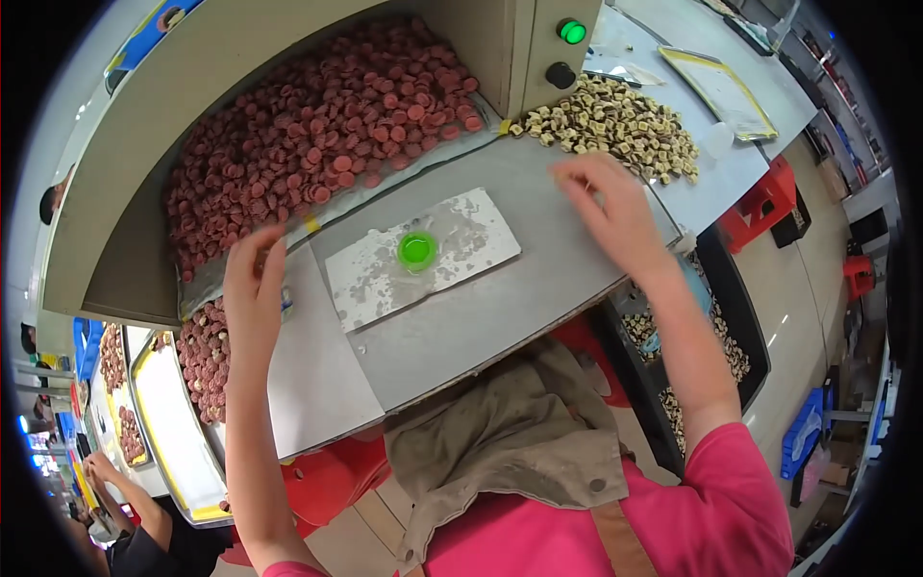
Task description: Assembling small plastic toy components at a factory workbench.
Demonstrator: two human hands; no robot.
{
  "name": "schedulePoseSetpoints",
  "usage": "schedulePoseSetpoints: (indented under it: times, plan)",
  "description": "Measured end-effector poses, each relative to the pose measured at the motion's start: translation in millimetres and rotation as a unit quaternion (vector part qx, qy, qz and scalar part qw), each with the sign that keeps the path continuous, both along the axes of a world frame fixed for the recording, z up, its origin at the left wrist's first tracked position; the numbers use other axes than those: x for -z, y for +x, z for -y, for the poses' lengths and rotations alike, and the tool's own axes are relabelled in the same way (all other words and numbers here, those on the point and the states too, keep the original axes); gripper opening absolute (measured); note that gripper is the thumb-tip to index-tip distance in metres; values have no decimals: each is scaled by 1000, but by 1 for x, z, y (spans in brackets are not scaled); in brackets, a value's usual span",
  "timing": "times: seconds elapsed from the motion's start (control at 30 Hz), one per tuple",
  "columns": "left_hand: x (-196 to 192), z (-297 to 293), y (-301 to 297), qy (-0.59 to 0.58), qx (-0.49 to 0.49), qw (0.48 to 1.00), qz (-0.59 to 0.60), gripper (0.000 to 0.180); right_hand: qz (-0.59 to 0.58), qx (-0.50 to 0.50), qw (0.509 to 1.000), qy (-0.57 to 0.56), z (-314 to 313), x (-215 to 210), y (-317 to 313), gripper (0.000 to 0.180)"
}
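Near tabletop (452, 332) lies open; green dish (417, 251) obstructs the white board (486, 229).

Matt, blotched board (471, 236), glossy green dish (416, 250), smooth tabletop (452, 325), creased cloth apron (510, 423)

Shirt (538, 540), bright pink, short-sleeved. Apron (510, 413), grey-brown cloth, heavily creased and folded, round dark fasteners (597, 485). Strap (623, 540), flat, warm brown. Left hand (254, 279) and right hand (612, 213), bare; forearms (687, 346) bare.
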State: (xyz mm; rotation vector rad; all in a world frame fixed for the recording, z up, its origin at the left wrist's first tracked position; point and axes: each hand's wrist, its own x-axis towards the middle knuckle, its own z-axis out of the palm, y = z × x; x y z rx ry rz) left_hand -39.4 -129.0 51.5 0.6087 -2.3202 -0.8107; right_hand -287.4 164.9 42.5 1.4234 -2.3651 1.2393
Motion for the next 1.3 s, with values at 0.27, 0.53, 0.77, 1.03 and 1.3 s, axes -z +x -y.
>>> schedulePoseSetpoints:
  times: [0.27,0.53,0.77,1.03,1.3]
  plan:
    - [-7,-108,14,476,12,870,-126,25,-307,27,943,125,31,9,-69,15]
    - [23,-133,11,591,100,774,-204,29,-251,-48,949,184,33,1,-29,14]
    - [28,-135,15,608,116,746,-246,29,-177,-95,975,93,16,11,3,16]
    - [30,-132,19,640,125,712,-260,31,26,-38,985,164,18,-4,10,14]
    - [32,-128,19,661,135,688,-266,31,-61,-120,972,195,33,-14,0,18]
